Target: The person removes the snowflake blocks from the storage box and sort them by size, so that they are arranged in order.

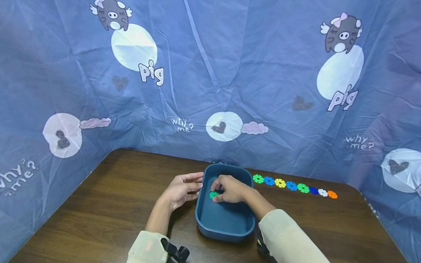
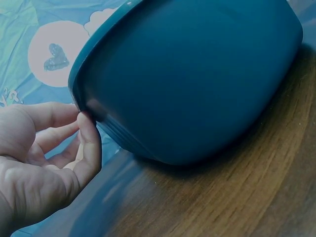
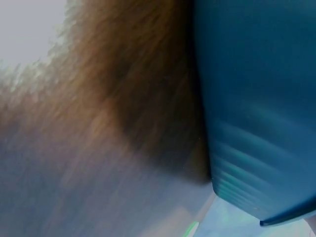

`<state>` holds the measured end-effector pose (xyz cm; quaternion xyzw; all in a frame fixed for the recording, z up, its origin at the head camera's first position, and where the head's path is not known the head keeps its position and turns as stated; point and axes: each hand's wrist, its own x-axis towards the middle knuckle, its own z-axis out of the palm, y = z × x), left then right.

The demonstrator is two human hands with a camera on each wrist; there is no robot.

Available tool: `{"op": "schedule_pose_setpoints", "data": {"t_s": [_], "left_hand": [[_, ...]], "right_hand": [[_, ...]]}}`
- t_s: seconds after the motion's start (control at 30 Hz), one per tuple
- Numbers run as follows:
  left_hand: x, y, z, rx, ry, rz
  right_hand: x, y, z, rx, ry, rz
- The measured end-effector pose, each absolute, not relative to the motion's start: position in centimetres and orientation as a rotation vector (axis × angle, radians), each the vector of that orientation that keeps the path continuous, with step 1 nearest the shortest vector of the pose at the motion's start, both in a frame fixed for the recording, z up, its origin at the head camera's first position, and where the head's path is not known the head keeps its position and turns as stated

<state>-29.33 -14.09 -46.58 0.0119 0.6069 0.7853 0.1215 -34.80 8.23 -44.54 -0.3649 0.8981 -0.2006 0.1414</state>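
A dark blue plastic bin (image 1: pixel 223 232) stands on the table. Inside it, my right hand (image 1: pixel 230 189) reaches down, thumb and fingers around a green snowflake disc (image 1: pixel 213 195) near the left wall. My left hand (image 1: pixel 182 191) is at the bin's left side, its fingertips touching the rim from outside. Seen from the left wrist, the thumb and fingers of that hand (image 2: pixel 54 158) meet the edge of the bin (image 2: pixel 187 89). In the right wrist view only the outer wall of the bin (image 3: pixel 256 108) shows clearly; the disc is hidden there.
Right of the bin, several snowflake discs lie in a row, from a green one (image 1: pixel 258 178) by the rim to an orange one (image 1: pixel 332 194). The brown wooden table (image 1: pixel 122 206) ends at a blue printed cloth (image 1: pixel 205 88) behind and at both sides.
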Motion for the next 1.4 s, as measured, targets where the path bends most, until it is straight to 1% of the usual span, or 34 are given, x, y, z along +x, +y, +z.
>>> {"op": "schedule_pose_setpoints", "data": {"t_s": [0.27,0.77,1.03,1.4], "left_hand": [[-29.0,-14.1,-46.6,0.002,1.767,2.298],[-29.2,-13.8,-46.7,0.030,1.769,2.288],[-29.3,-13.7,-46.7,0.033,1.775,2.285],[-29.4,-13.7,-46.6,0.025,1.775,2.301]], "right_hand": [[-34.7,8.4,-45.0,-0.947,2.498,-0.697],[-34.4,9.0,-44.3,-1.040,2.460,-0.813],[-34.0,9.7,-42.4,-1.055,2.443,-0.869],[-34.8,12.4,-39.6,-1.029,2.471,-0.989]]}}
